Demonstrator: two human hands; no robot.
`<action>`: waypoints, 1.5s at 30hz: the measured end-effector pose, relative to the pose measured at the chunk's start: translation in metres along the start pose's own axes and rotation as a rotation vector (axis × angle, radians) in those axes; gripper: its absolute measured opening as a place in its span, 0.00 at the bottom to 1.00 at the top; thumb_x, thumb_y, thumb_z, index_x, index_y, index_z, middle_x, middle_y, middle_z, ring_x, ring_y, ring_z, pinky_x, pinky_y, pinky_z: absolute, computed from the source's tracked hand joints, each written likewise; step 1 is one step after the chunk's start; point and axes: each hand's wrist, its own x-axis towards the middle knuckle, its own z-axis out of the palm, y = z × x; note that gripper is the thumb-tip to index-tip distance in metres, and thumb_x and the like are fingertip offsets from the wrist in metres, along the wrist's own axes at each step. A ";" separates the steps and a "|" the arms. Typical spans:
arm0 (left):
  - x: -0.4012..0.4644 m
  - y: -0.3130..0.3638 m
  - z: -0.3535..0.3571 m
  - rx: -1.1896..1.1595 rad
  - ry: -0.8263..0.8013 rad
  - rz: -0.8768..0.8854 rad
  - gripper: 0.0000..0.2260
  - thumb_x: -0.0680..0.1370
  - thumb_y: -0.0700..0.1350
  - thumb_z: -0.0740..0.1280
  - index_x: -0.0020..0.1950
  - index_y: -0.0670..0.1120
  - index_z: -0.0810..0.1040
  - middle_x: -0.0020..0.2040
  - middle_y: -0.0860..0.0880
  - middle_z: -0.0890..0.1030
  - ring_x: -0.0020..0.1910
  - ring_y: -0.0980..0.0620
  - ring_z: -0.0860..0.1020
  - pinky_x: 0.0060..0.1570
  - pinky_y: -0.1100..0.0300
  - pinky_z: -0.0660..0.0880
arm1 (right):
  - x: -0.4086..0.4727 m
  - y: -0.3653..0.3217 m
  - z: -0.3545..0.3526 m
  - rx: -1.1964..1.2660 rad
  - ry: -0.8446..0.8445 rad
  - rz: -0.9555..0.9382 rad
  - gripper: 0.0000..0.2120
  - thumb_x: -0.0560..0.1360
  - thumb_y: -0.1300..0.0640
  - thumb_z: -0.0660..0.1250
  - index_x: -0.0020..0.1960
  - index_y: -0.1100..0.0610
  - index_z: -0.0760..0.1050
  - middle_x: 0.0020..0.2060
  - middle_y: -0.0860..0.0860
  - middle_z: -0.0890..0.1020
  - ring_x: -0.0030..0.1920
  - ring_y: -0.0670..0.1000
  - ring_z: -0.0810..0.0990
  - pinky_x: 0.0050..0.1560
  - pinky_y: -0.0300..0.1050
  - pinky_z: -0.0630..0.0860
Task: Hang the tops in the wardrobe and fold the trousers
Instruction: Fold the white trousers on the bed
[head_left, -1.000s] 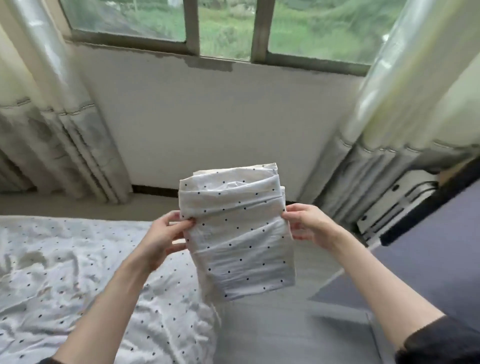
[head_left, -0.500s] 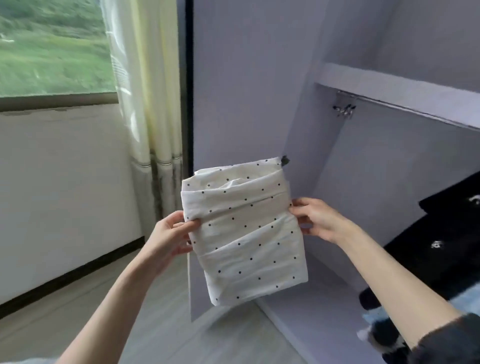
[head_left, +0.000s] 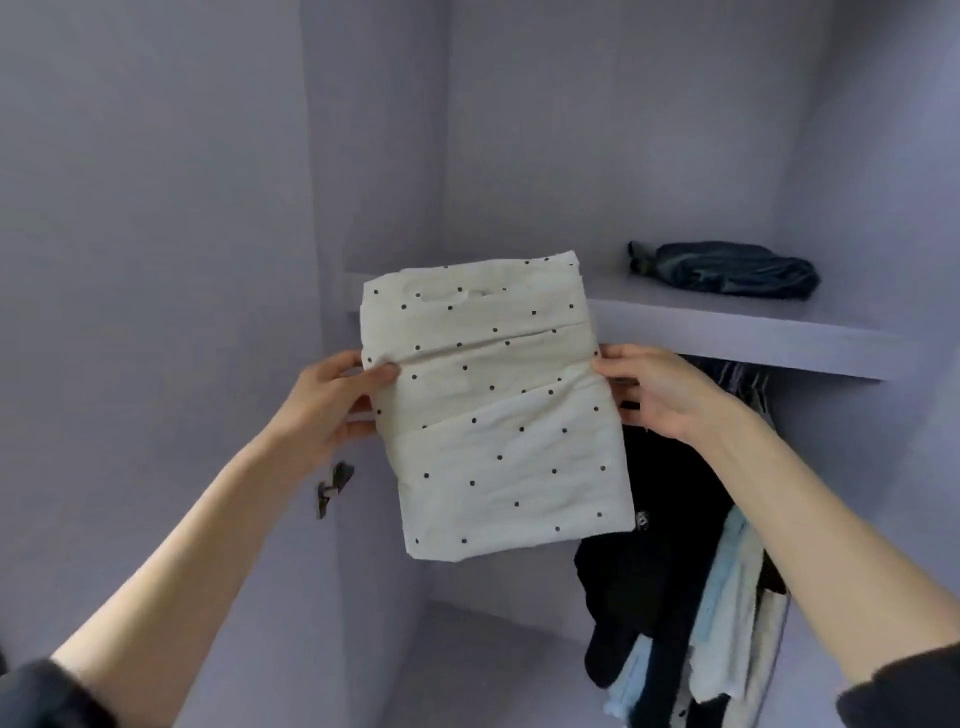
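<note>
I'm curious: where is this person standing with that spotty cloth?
Most likely at an open wardrobe: a shelf holds folded dark trousers, and clothes hang beneath it.

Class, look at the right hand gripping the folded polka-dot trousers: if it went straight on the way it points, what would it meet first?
Probably the front edge of the wardrobe shelf, just above and beyond the right hand holding the folded trousers; depth is unclear.
</note>
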 end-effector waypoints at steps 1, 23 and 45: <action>0.015 0.012 0.009 0.004 -0.019 0.029 0.05 0.76 0.40 0.68 0.51 0.44 0.78 0.43 0.48 0.82 0.35 0.53 0.81 0.33 0.59 0.80 | 0.005 -0.011 -0.007 0.009 0.021 -0.016 0.05 0.76 0.62 0.65 0.45 0.54 0.77 0.37 0.50 0.80 0.36 0.48 0.77 0.41 0.43 0.72; 0.325 0.087 0.190 0.236 -0.051 0.061 0.04 0.78 0.38 0.65 0.51 0.41 0.74 0.44 0.45 0.77 0.36 0.51 0.76 0.28 0.60 0.76 | 0.258 -0.121 -0.152 -0.062 0.219 0.052 0.05 0.76 0.66 0.62 0.42 0.60 0.73 0.38 0.54 0.77 0.37 0.51 0.76 0.41 0.44 0.74; 0.367 0.060 0.232 1.628 -0.784 0.217 0.26 0.80 0.62 0.50 0.76 0.59 0.47 0.78 0.56 0.44 0.76 0.54 0.43 0.73 0.54 0.42 | 0.290 -0.097 -0.113 -1.494 -0.337 -0.024 0.25 0.81 0.48 0.54 0.76 0.47 0.52 0.76 0.45 0.57 0.75 0.48 0.55 0.74 0.44 0.52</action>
